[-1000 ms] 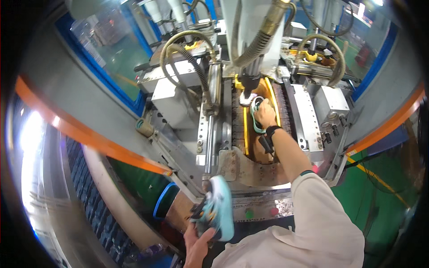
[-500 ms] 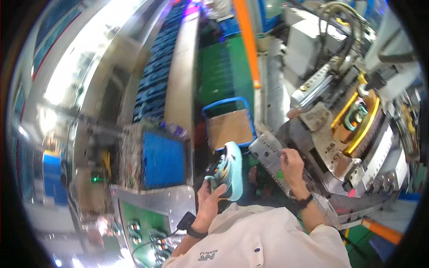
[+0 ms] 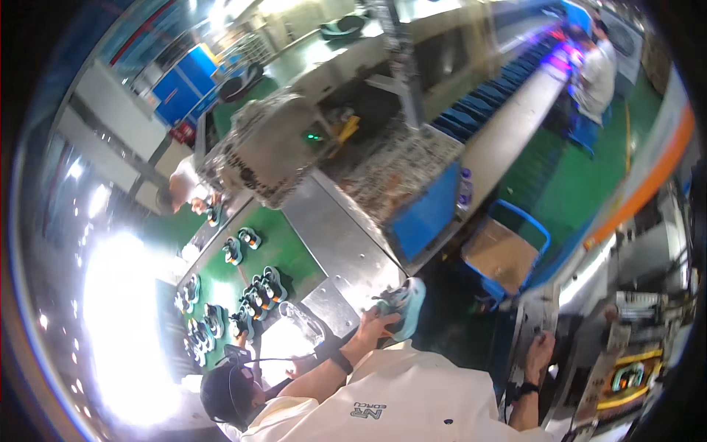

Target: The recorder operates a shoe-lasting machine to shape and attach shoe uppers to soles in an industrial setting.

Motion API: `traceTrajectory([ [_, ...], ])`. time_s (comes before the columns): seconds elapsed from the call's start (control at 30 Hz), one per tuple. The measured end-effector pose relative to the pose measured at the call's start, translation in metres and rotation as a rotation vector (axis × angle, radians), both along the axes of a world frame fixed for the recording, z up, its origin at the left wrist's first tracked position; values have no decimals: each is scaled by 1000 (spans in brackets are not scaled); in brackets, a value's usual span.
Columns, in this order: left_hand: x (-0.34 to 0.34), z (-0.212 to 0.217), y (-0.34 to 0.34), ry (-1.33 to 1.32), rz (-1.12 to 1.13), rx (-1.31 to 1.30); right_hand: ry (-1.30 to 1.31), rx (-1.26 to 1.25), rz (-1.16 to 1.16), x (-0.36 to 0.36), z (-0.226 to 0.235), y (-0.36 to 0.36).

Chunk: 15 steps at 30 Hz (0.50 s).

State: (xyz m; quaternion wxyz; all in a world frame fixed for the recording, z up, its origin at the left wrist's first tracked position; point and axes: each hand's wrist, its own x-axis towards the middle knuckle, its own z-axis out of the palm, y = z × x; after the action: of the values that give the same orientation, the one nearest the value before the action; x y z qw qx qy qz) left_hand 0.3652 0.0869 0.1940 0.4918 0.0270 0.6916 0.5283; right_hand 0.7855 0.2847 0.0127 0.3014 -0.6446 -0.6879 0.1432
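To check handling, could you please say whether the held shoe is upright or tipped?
Tipped: the shoe in the left hand shows its side, sole facing right.

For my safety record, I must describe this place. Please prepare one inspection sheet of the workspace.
Surface: green work surface carries several shoes.
Job's things: pale-blue shoe in hand; second shoe in the yellow-edged machine.
Clutter: bottle beside the bench.
Grips: left hand holds the pale-blue shoe; right hand near the machine, hold unclear.
Cables: thin dark cable at lower left, ends unclear.
Surroundings: blue-framed chair; co-workers at upper right.
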Motion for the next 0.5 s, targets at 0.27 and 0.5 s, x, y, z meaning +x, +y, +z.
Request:
traceTrajectory([
  [0.27, -205, -141, -93, 51, 502, -10, 410, 354, 522, -227, 247, 149],
  [0.5, -339, -230, -164, 587, 649, -290, -201, 977, 1112, -547, 514, 134],
])
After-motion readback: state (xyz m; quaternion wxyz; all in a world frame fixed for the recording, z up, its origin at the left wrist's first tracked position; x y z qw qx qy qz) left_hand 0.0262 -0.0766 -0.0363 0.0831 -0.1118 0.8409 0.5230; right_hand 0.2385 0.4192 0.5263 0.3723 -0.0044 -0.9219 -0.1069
